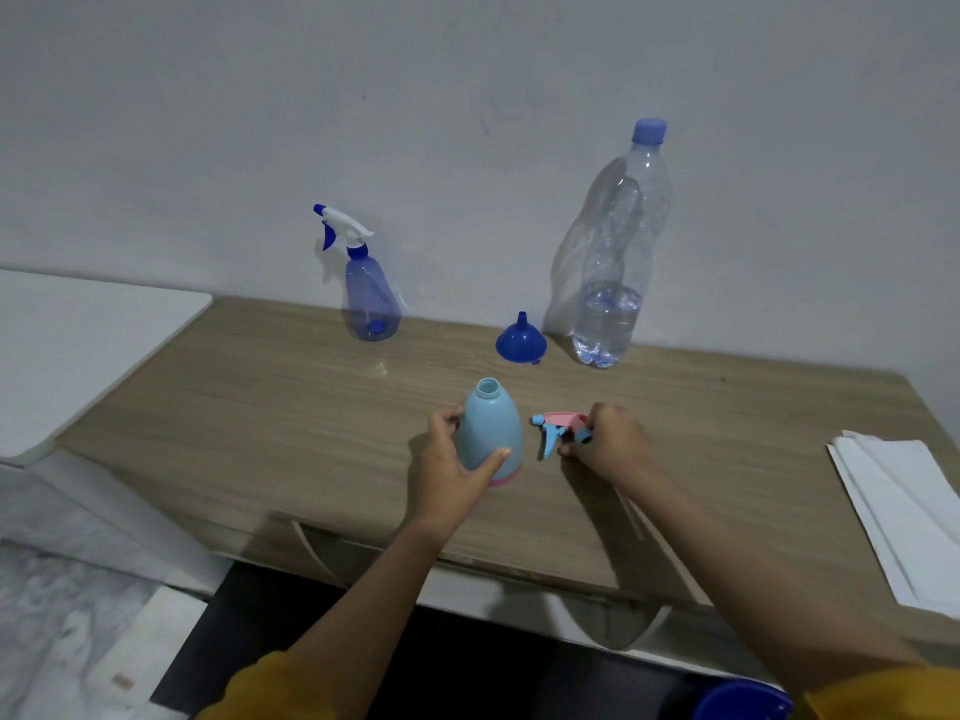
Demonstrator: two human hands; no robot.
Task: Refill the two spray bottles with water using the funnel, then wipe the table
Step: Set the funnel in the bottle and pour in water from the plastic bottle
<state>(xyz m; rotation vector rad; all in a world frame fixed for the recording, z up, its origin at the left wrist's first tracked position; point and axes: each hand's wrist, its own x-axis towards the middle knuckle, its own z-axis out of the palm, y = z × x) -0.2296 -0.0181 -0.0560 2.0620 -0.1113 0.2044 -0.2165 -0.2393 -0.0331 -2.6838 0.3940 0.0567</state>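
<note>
Head view: the light-blue spray bottle [491, 431] stands uncapped mid-surface, left hand [451, 462] fingers wrapped round it. Just right of it, right hand [608, 439] fingers pinch its pink trigger head [560, 427]. Behind it wait the funnel [521, 341], water bottle [615, 252] and still-capped dark-blue spray bottle [366, 288]. Filling and wiping remain; open room lies left.

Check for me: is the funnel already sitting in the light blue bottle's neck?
No, the funnel stands upside down on the table, behind the open light blue bottle.
</note>
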